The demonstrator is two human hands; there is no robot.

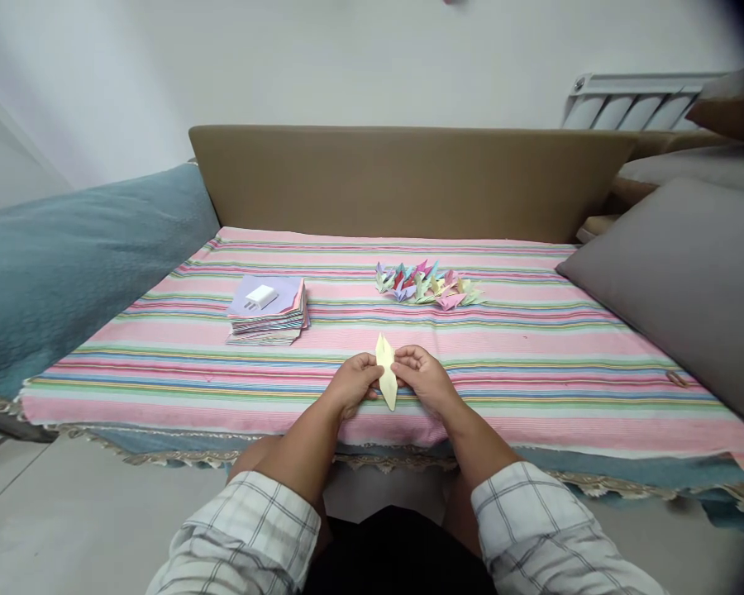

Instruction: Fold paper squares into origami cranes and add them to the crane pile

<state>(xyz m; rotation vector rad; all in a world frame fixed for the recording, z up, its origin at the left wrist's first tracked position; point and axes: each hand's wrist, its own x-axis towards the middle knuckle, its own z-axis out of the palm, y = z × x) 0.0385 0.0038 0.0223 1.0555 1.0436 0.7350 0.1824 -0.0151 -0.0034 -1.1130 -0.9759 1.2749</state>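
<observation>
Sleeves [264, 516], yellow paper [387, 382], stack [271, 326] beneath charger [263, 297]

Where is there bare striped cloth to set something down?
Pink striped cloth lies bare between the squarish multicoloured paper stack and colourful folded-paper cluster, and between that cluster and the grey fabric cushion. Crowded: front centre, where left hand and right hand hold pale-yellow folded paper.

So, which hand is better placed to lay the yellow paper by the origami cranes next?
Probably the right hand: the origami cranes lie almost straight ahead of it, while the left hand is farther left. Both hold the yellow paper.
</observation>
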